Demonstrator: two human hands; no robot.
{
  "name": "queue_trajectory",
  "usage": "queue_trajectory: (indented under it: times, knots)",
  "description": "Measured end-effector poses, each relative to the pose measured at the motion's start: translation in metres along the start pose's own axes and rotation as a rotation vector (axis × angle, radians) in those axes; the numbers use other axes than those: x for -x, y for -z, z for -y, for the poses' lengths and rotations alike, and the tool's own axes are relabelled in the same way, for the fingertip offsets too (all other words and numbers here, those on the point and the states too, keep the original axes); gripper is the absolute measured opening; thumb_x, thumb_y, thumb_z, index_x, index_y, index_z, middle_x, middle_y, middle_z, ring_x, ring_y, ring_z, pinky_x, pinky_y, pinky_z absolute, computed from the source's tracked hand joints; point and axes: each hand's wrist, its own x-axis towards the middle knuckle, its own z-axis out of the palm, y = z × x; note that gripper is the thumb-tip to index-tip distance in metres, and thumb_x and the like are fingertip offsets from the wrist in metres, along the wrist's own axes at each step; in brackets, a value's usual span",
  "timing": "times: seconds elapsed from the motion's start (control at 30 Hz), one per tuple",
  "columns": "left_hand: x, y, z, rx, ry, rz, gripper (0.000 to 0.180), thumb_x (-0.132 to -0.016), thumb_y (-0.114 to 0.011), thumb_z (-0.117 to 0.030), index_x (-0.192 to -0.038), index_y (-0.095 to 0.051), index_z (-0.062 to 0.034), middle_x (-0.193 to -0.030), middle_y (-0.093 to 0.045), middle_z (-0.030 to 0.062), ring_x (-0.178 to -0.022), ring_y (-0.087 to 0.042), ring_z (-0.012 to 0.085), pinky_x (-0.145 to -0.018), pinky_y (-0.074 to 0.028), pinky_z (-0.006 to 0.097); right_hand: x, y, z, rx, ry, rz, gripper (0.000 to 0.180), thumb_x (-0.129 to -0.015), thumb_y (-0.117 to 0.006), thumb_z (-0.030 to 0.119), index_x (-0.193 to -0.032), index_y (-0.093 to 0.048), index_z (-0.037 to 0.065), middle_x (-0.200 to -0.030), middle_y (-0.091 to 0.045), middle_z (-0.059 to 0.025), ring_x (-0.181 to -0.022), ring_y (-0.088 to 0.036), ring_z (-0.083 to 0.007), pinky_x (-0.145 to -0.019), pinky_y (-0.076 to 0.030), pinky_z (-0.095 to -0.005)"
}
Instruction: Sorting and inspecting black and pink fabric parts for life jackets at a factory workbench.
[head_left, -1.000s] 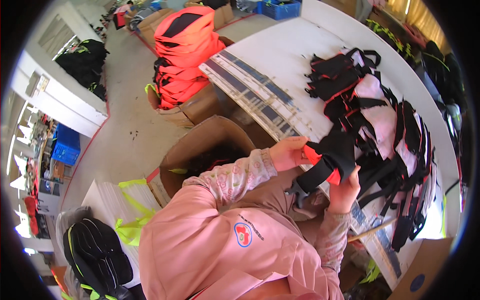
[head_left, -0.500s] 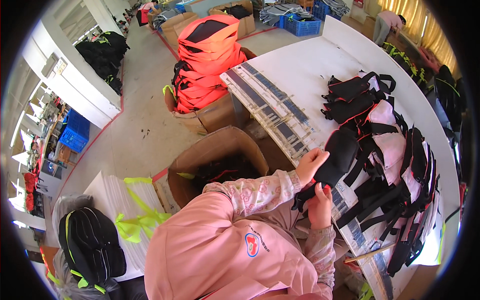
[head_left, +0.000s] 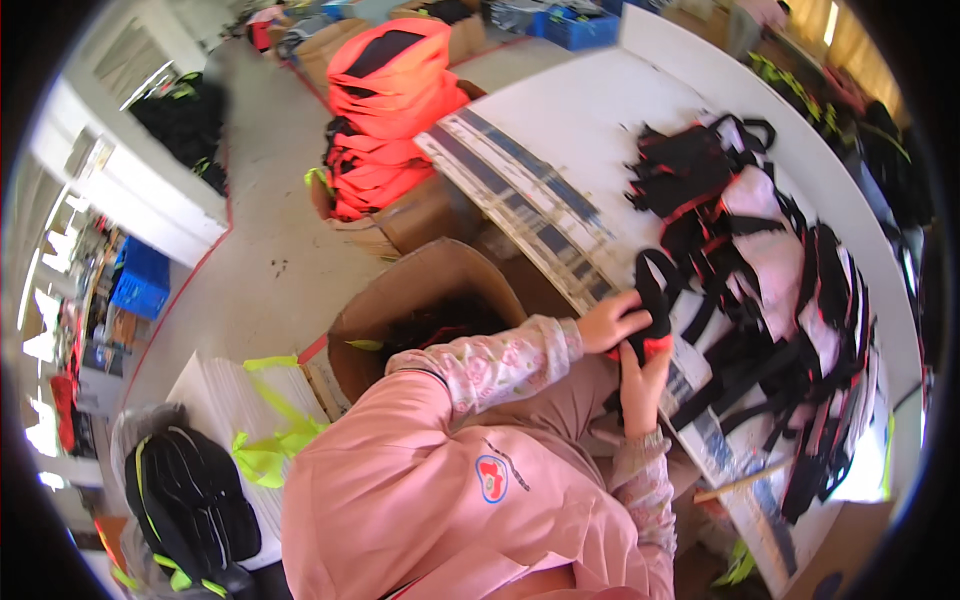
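My left hand (head_left: 612, 322) and my right hand (head_left: 645, 388) are both closed on a black fabric piece (head_left: 653, 288) with a red-orange edge, over the near left edge of the white table. The left fingers grip its side, and the right hand holds its lower end from below. Part of the piece is hidden behind my fingers. On the table just right of my hands is a pile of similar black pieces (head_left: 690, 165) with straps, red edging and pale pink-white panels (head_left: 775, 265).
An open cardboard box (head_left: 385, 275) with dark scraps stands left of the table (head_left: 590, 110). Behind it, orange-and-black pieces (head_left: 390, 110) are stacked high in another box. At lower left are white sheets with yellow-green strips (head_left: 280, 440) and a black backpack (head_left: 190, 495). A stick (head_left: 740, 480) crosses the table edge.
The black piece has turned from broad and flat to narrow and folded or edge-on, with more red-orange showing. Both hands remain on it. The whole view has shifted slightly.
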Motion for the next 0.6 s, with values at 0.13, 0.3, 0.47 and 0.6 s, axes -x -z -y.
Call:
queue_trajectory:
  times: [0.13, 0.3, 0.47, 0.6]
  knots:
    - [-0.004, 0.009, 0.005, 0.084, 0.116, -0.054, 0.021, -0.091, -0.056, -0.019, -0.1, -0.058, -0.0007, -0.092, -0.06, 0.0015, -0.086, -0.054, 0.01, -0.078, -0.046, 0.025, -0.003, -0.007, 0.015, 0.2, -0.046, 0.045, 0.054, -0.079, -0.067, 0.015, -0.12, -0.038, -0.005, -0.099, -0.06, -0.0208, -0.09, -0.061, -0.0284, -0.078, -0.047, -0.0355]
    - [-0.037, 0.036, 0.018, -0.355, -0.03, -0.475, 0.024, -0.081, -0.065, -0.027, -0.078, -0.059, -0.0033, -0.066, -0.059, 0.0104, -0.059, -0.055, 0.0204, -0.06, -0.045, 0.033, -0.006, -0.01, 0.018, 0.243, 0.033, 0.151, 0.054, -0.081, -0.065, 0.021, -0.123, -0.04, -0.004, -0.092, -0.062, -0.0255, -0.086, -0.06, -0.0412, -0.073, -0.047, -0.0407]
    - [-0.064, 0.145, 0.05, -0.441, -0.053, -0.698, 0.031, -0.076, -0.069, -0.03, -0.071, -0.059, -0.0016, -0.062, -0.059, 0.0105, -0.055, -0.053, 0.0197, -0.058, -0.044, 0.033, 0.011, -0.014, 0.041, 0.241, 0.081, 0.365, 0.03, -0.084, -0.061, 0.017, -0.101, -0.058, -0.007, -0.085, -0.062, -0.0241, -0.078, -0.061, -0.0341, -0.07, -0.046, -0.0364]
    - [-0.05, 0.237, 0.049, -0.689, -0.085, -0.832, 0.033, -0.073, -0.071, -0.031, -0.068, -0.059, -0.0006, -0.06, -0.058, 0.0093, -0.058, -0.054, 0.0192, -0.058, -0.044, 0.035, 0.029, -0.023, 0.081, 0.227, 0.05, 0.524, 0.029, -0.085, -0.06, 0.015, -0.102, -0.057, -0.008, -0.08, -0.06, -0.0245, -0.074, -0.061, -0.0336, -0.065, -0.046, -0.0359]
